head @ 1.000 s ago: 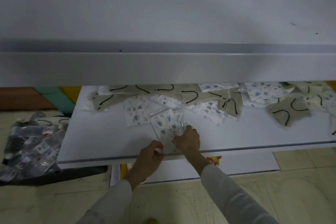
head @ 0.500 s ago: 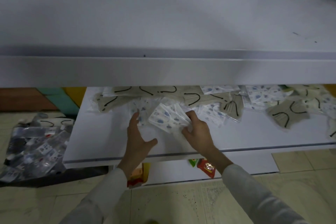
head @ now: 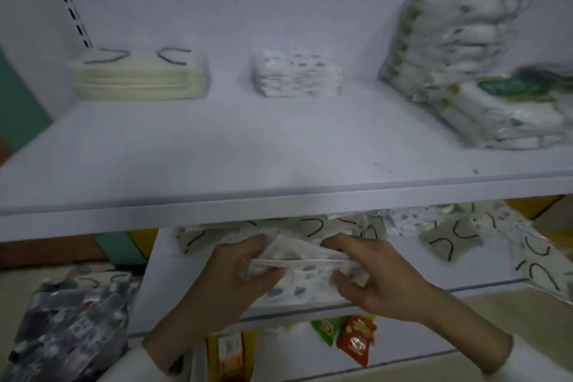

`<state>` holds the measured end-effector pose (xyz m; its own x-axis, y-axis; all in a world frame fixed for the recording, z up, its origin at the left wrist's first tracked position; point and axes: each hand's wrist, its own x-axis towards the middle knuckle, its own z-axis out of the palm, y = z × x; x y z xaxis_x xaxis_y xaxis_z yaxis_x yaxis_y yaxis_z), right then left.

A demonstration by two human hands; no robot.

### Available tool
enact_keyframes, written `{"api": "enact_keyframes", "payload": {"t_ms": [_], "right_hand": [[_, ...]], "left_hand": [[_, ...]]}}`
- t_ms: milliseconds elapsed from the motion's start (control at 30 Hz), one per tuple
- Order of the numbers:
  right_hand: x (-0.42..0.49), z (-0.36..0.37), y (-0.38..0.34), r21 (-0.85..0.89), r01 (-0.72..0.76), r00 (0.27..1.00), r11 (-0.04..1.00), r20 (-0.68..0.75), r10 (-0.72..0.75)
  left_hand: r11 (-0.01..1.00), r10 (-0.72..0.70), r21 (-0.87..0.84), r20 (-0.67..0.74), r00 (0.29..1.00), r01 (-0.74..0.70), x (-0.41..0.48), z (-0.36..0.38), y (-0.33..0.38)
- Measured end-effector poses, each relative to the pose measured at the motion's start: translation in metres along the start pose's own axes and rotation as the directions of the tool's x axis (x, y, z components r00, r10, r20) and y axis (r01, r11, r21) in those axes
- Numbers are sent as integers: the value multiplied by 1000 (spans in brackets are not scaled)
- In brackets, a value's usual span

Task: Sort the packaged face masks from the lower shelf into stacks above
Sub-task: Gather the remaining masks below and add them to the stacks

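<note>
While both hands meet over the front half of the lower shelf [head: 161, 288], they grasp one bundle of blue-spotted packaged masks [head: 297, 262] between them. The left hand [head: 235, 282] curls its fingers round the bundle's left end, and the right hand [head: 381, 279] pinches the right end, thumb beneath. Behind the bundle, loose packaged masks [head: 449, 239], some cream with black loops and some spotted, lie strewn along the back of the same shelf. On the upper shelf [head: 248, 149] a cream stack [head: 139, 77] sits at the back left, a spotted stack [head: 297, 74] stands in the middle, well apart from it, and bulkier white packs [head: 459, 49] are piled at the right. A heap of wrapped goods [head: 71, 319] lies on the floor at the left, and red and green packets [head: 356, 338] show below the lower shelf
</note>
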<state>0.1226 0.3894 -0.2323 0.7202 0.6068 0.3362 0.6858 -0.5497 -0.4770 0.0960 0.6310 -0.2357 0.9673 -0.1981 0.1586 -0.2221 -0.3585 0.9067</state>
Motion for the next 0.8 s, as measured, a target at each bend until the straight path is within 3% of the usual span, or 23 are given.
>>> {"api": "enact_keyframes", "payload": {"t_ms": [133, 333, 433, 467, 667, 800], "right_hand": [[4, -56, -41, 227, 3, 976, 974, -214, 47], [71, -92, -75, 646, -8, 797, 763, -457, 395], [109, -97, -70, 833, 49, 734, 552, -404, 545], [118, -96, -66, 851, 28, 723, 525, -380, 577], [134, -83, -47, 795, -64, 738, 603, -369, 565], [128, -72, -34, 764, -278, 734, 582, -222, 642]], "left_hand": [[996, 89, 2, -177, 980, -91, -12, -29, 64], [966, 257, 109, -416, 872, -233, 36, -62, 117], [972, 209, -2, -459, 863, -236, 66, -71, 120], [974, 168, -58, -457, 873, -218, 73, -71, 117], [976, -53, -215, -408, 912, -40, 92, -67, 85], [985, -143, -151, -438, 888, 84, 91, -64, 78]]}}
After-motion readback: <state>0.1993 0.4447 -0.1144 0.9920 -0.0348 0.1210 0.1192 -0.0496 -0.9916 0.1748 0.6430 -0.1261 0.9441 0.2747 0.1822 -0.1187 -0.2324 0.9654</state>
